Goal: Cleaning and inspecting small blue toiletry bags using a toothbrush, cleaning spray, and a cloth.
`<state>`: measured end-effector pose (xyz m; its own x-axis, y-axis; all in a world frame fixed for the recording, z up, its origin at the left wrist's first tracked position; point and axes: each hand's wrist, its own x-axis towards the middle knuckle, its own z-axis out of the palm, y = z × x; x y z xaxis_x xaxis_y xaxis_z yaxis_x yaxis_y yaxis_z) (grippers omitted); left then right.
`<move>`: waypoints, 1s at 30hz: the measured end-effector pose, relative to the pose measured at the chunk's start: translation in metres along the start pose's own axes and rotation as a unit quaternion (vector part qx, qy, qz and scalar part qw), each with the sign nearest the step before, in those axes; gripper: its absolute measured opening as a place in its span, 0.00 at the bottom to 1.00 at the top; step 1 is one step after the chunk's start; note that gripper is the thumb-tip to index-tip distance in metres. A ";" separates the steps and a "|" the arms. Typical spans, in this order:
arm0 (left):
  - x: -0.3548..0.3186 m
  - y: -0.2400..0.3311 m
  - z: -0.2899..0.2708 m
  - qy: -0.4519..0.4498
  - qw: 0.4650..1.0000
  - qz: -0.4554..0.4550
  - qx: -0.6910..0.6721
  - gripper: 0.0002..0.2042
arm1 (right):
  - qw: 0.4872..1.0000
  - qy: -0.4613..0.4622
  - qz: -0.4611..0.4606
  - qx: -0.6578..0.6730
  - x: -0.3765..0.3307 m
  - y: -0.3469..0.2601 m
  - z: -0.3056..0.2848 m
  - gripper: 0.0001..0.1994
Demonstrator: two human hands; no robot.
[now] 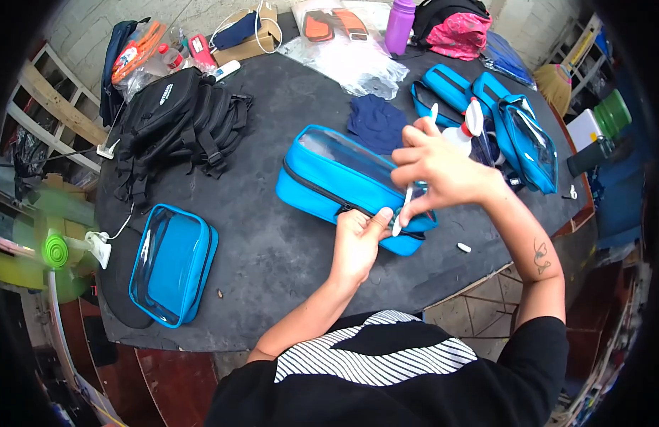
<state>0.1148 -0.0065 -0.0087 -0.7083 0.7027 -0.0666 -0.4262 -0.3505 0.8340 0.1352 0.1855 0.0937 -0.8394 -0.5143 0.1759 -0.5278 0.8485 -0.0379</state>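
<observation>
A blue zip pouch [308, 191] with a clear plastic top lies at the middle of the table. My left hand [358, 238] grips its near side by the black zipper, thumb on top. Over the pouch's right end, my right hand [440, 167] is closed round a slim white pen-like tool [408, 206]. The tool's lower end is beside my left thumb; whether it touches the pouch I cannot tell. A small white cap [464, 248] lies to the right. Partly hidden behind my right hand stands a spray bottle [473, 117] with a red and white head.
Another blue clear-topped pouch [174, 267] lies at the left. Black backpacks [173, 117] fill the back left. Dark blue cloth [378, 122] lies beyond the pouch. More blue pouches [526, 142] are piled at the right. A purple bottle [400, 27] stands at the back.
</observation>
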 end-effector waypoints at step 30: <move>0.005 -0.002 -0.007 0.038 0.999 -0.006 0.004 0.10 | 0.998 0.004 0.060 -0.018 0.000 0.018 0.010 0.29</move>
<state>0.1083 -0.0071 -0.0147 -0.7443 0.6574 -0.1179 -0.4305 -0.3372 0.8372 0.1248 0.1997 0.0835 -0.8949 -0.4080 0.1810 -0.4187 0.9078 -0.0237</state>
